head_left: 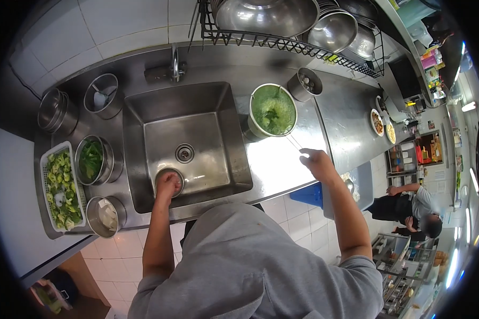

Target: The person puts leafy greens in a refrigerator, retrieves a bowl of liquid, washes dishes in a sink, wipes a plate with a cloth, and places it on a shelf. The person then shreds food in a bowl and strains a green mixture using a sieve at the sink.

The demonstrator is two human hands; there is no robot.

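Note:
My right hand (318, 164) is closed at the end of a thin wire handle, part of a strainer (295, 142) resting over a tall metal pot. Inside this pot (258, 132) is foamy bright green liquid with darker green leaves. My left hand (168, 183) is down in the near left corner of the sink (207, 119), over a small round metal bowl (179, 192). Its fingers are curled, and what they hold, if anything, is hidden. Right of the green pot stands a smaller metal pot (305, 84) with pale round pieces inside.
Left of the sink are a white basket (82, 199) of chopped greens, a leaf-filled bowl (113, 159), a pot with white blocks (121, 212) and more metal pots. A faucet (175, 64) and dish rack (287, 45) are behind. Another person (410, 204) stands at right.

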